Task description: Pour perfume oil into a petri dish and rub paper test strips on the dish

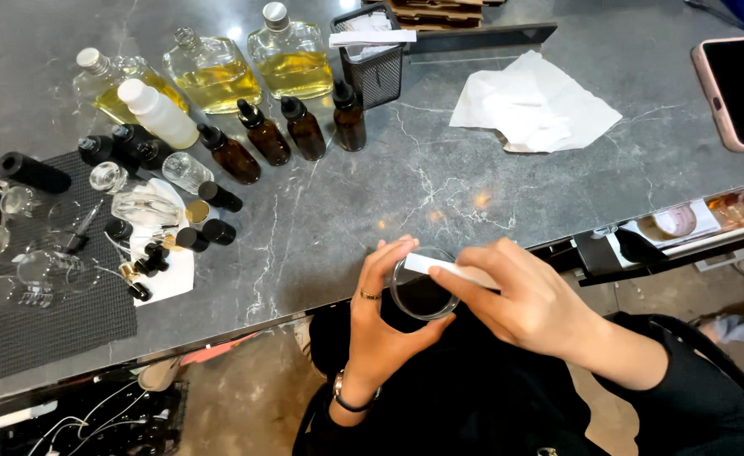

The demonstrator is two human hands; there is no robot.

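My left hand (378, 319) wraps around a small clear glass cup (423, 293) at the near edge of the grey marble counter (346, 203). A ring is on one finger and a watch on the wrist. My right hand (531, 302) pinches a narrow white paper strip (439, 267) and lays its end over the cup's rim. Both hands sit just off the counter's front edge, above my dark clothing.
Three amber dropper bottles (300, 127), large bottles of yellow liquid (291, 59), a white bottle (156, 111) and small glass vials (148, 207) crowd the left. A black mat (51, 329) holds glassware. A mesh holder (370, 59), crumpled tissue (532, 105) and a pink-cased phone (739, 89) lie further back.
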